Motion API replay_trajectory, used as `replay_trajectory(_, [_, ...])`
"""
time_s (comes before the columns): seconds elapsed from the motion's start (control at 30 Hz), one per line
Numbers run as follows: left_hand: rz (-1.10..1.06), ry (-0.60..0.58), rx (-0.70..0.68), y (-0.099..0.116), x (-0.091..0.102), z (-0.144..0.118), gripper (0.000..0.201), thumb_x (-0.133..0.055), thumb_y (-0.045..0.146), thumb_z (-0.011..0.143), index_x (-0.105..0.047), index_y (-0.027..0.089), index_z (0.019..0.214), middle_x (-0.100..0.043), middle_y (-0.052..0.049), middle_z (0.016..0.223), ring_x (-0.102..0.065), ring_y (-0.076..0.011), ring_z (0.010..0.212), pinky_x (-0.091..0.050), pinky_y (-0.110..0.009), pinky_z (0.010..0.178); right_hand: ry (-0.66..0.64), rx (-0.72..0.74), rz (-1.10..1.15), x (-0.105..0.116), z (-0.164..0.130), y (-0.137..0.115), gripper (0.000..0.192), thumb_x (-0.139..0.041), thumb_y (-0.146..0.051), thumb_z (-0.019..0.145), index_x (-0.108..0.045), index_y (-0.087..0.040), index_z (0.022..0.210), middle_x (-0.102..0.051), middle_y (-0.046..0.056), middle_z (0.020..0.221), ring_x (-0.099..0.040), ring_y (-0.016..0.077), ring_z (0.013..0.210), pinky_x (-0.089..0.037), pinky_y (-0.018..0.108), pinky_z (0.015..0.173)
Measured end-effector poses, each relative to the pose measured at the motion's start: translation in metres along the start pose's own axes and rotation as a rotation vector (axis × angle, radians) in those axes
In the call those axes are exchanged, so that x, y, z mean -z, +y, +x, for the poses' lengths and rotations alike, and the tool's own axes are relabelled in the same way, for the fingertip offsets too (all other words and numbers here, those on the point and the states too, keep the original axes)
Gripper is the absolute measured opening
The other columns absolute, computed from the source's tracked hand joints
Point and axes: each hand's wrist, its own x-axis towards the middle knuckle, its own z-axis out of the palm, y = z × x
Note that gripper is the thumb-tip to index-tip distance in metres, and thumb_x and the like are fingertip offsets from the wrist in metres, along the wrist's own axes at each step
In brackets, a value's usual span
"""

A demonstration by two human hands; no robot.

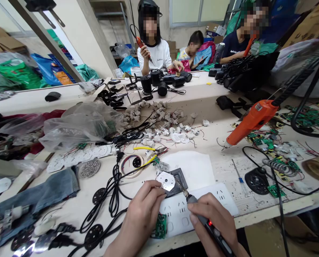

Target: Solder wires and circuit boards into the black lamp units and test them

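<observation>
My right hand (210, 221) grips a grey soldering iron (199, 212) with a red light on its handle. The iron's tip points up and left, at the right side of a silver octagonal plate (165, 181) with a small central hole. Closed on that plate's left edge are the fingers of my left hand (142, 210). Under the plate lies a dark grey square block (181, 175), partly covered. Below my left fingers a green circuit board (161, 225) rests on a white panel with socket slots (213, 198).
An orange electric screwdriver (252, 119) hangs at the right. Yellow-handled pliers (146, 148), a dish of screws (90, 168) and black cables (116, 189) lie left of centre. Small white motors (159, 114) are heaped behind. Several people sit across the bench, one holding an orange screwdriver (140, 43).
</observation>
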Motion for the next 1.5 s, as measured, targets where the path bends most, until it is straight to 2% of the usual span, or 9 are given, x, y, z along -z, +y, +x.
replay_trajectory(0.13, [-0.056,0.078,0.017,0.004,-0.002,0.0,0.014,-0.053,0.009,0.092,-0.064,0.018,0.091,-0.064,-0.006,0.092,-0.066,-0.0144,0.088,-0.055,-0.022,0.08,-0.006,-0.017,0.001,-0.001,0.0,-0.002,0.021,-0.051,-0.008,0.088,-0.065,-0.019,0.1,-0.048,0.001,0.076,-0.047,0.0121,0.055,-0.036,0.025,0.046])
replay_trajectory(0.3, [0.011,0.161,0.035,0.001,-0.011,-0.007,0.015,-0.055,0.007,0.09,-0.066,0.017,0.094,-0.062,-0.007,0.098,-0.065,-0.0145,0.09,-0.055,-0.024,0.083,-0.014,-0.034,0.001,-0.002,-0.001,-0.004,0.021,-0.051,-0.008,0.088,-0.065,-0.019,0.098,-0.048,0.001,0.075,-0.046,0.0119,0.054,-0.038,0.025,0.047])
replay_trajectory(0.43, [0.015,0.184,0.033,-0.001,-0.014,-0.008,0.018,-0.052,0.005,0.091,-0.065,0.016,0.098,-0.061,-0.007,0.097,-0.065,-0.0136,0.091,-0.054,-0.022,0.085,-0.021,-0.032,0.015,-0.003,-0.001,-0.005,0.02,-0.051,-0.008,0.088,-0.065,-0.019,0.098,-0.047,0.0,0.075,-0.045,0.0116,0.055,-0.037,0.025,0.047])
replay_trajectory(0.57, [-0.023,0.193,0.015,0.0,-0.014,-0.006,0.016,-0.051,0.004,0.091,-0.062,0.016,0.094,-0.062,-0.006,0.093,-0.064,-0.0127,0.09,-0.053,-0.021,0.085,-0.034,-0.04,0.024,-0.003,-0.001,-0.006,0.02,-0.051,-0.007,0.088,-0.065,-0.018,0.099,-0.046,0.0,0.075,-0.045,0.0113,0.055,-0.036,0.025,0.046])
replay_trajectory(1.03, [-0.031,0.013,-0.006,-0.001,-0.009,-0.01,0.016,-0.046,0.008,0.095,-0.058,0.017,0.1,-0.063,-0.008,0.104,-0.064,-0.0145,0.101,-0.053,-0.023,0.091,-0.122,-0.04,0.024,-0.001,-0.006,-0.001,0.02,-0.05,-0.009,0.088,-0.064,-0.019,0.099,-0.049,0.001,0.075,-0.047,0.0118,0.056,-0.039,0.025,0.049])
replay_trajectory(1.27, [0.044,-0.086,-0.049,-0.008,-0.007,-0.013,0.024,-0.044,0.007,0.095,-0.058,0.019,0.11,-0.064,-0.009,0.113,-0.065,-0.017,0.104,-0.057,-0.028,0.09,-0.086,-0.027,0.032,0.0,-0.005,-0.001,0.019,-0.05,-0.009,0.089,-0.064,-0.019,0.098,-0.049,0.001,0.075,-0.047,0.0122,0.056,-0.038,0.025,0.047])
replay_trajectory(1.5, [0.038,-0.09,-0.072,-0.006,-0.005,-0.011,0.021,-0.045,0.007,0.095,-0.057,0.018,0.107,-0.065,-0.01,0.111,-0.065,-0.0166,0.105,-0.057,-0.028,0.093,-0.109,-0.036,0.031,0.0,-0.007,-0.001,0.02,-0.051,-0.009,0.087,-0.064,-0.019,0.098,-0.049,0.0,0.074,-0.047,0.0124,0.056,-0.039,0.025,0.049])
